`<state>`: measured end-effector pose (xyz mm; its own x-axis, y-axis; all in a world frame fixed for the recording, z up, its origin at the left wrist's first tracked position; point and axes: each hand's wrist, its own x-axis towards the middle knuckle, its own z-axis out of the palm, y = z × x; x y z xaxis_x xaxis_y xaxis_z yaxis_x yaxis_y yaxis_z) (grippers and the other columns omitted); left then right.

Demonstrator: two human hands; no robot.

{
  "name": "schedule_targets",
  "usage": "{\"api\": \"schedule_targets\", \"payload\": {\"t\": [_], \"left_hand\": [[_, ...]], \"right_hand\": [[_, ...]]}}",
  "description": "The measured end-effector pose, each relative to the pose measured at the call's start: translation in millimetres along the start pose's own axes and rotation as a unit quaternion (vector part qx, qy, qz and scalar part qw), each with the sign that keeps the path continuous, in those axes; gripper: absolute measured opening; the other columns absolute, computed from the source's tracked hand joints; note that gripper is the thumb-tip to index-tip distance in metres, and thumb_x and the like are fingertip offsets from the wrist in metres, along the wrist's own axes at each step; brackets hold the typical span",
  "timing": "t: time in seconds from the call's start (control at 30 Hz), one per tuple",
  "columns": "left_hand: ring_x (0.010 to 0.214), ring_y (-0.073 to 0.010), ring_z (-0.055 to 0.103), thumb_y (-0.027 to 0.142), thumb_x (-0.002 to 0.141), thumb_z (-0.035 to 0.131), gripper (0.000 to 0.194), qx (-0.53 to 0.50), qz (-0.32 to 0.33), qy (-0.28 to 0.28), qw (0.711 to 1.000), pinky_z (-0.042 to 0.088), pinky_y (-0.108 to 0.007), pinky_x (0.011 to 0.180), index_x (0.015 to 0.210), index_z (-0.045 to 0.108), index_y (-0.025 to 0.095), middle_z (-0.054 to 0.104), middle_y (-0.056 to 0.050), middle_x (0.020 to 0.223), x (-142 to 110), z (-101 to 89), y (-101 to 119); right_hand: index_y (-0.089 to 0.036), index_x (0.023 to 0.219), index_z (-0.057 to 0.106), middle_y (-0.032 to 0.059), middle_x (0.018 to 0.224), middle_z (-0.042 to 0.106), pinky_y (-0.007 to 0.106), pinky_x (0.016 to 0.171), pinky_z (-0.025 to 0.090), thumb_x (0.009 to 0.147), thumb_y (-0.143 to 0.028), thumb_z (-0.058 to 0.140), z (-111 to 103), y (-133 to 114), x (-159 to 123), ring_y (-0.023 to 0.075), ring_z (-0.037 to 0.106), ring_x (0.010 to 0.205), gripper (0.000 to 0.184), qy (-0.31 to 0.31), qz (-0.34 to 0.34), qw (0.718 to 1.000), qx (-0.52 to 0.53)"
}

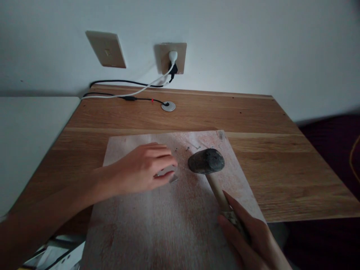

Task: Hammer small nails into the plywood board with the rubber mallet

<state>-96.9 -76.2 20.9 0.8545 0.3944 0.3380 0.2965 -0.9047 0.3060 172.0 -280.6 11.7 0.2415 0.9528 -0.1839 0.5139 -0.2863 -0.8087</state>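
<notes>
My right hand [247, 232] is wrapped round the handle of a mallet [217, 189] with a dark, rounded head. The head hangs over a pale, reddish-streaked board [157, 221], just in front of a row of several small nails [188, 149] near its far edge. At the left part of the board is my left hand [146, 167], its fingers curled and thumb drawn close to the index finger. What lies inside them is mostly hidden. A small greyish piece [173, 179] shows beside the thumb tip; its kind is unclear.
The board rests on a wooden desk [281, 168] set against a white wall. Black and white cables [123, 95] run from a wall outlet [181, 56] along the desk's back, one entering a round grommet [168, 107]. A white surface [30, 138] adjoins at left.
</notes>
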Motion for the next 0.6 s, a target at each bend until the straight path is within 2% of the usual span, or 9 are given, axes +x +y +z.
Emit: {"api": "schedule_targets", "payload": {"t": [0.1, 0.23, 0.37, 0.5, 0.6], "left_hand": [[0.082, -0.0201, 0.064, 0.025, 0.102, 0.068, 0.015, 0.137, 0.055, -0.019, 0.989, 0.049, -0.036, 0.076, 0.088, 0.071, 0.019, 0.071, -0.002, 0.085, 0.4, 5.2, 15.8], [0.085, -0.0217, 0.064, 0.022, 0.096, 0.073, 0.011, 0.188, 0.077, -0.038, 0.978, 0.049, -0.038, 0.077, 0.086, 0.070, 0.020, 0.069, -0.002, 0.084, 5.8, 12.0, 25.1], [0.083, -0.0212, 0.062, 0.014, 0.096, 0.070, 0.013, 0.192, 0.090, -0.042, 0.976, 0.049, -0.038, 0.080, 0.085, 0.069, 0.020, 0.068, -0.002, 0.084, 6.6, 15.2, 27.9], [0.078, -0.0200, 0.061, 0.008, 0.093, 0.072, 0.018, 0.161, 0.087, -0.039, 0.982, 0.049, -0.037, 0.076, 0.080, 0.066, 0.020, 0.066, -0.001, 0.081, 6.9, 15.3, 31.6], [0.078, -0.0195, 0.063, 0.010, 0.095, 0.072, 0.019, 0.134, 0.082, -0.033, 0.987, 0.049, -0.037, 0.075, 0.080, 0.065, 0.020, 0.068, -0.001, 0.081, 8.0, 14.5, 32.7]], "right_hand": [[-0.017, 0.142, 0.079, 0.0080, 0.084, 0.086, 0.031, 0.067, 0.068, 0.102, -0.069, 0.062, 0.7, 2.0, 0.4, 0.0261, 0.083, 0.072, 0.068, -0.012, 0.004, 1.000, -0.010], [-0.019, 0.139, 0.081, 0.0103, 0.095, 0.088, 0.033, 0.076, 0.070, 0.099, -0.072, 0.064, 2.2, -0.7, 0.9, 0.0283, 0.086, 0.083, 0.069, 0.007, 0.002, 1.000, 0.008], [-0.022, 0.135, 0.084, 0.0108, 0.097, 0.089, 0.033, 0.075, 0.071, 0.096, -0.074, 0.067, 0.5, -5.8, 1.6, 0.0289, 0.087, 0.084, 0.067, 0.030, 0.001, 0.999, 0.013], [-0.022, 0.140, 0.081, 0.0104, 0.094, 0.089, 0.029, 0.068, 0.070, 0.098, -0.075, 0.063, -2.9, -4.0, 1.6, 0.0268, 0.086, 0.079, 0.070, 0.007, -0.015, 1.000, -0.008], [-0.023, 0.141, 0.081, 0.0126, 0.109, 0.089, 0.033, 0.081, 0.071, 0.098, -0.077, 0.061, -3.4, 4.9, -1.7, 0.0300, 0.087, 0.095, 0.072, 0.023, -0.022, 0.999, -0.038]]}}
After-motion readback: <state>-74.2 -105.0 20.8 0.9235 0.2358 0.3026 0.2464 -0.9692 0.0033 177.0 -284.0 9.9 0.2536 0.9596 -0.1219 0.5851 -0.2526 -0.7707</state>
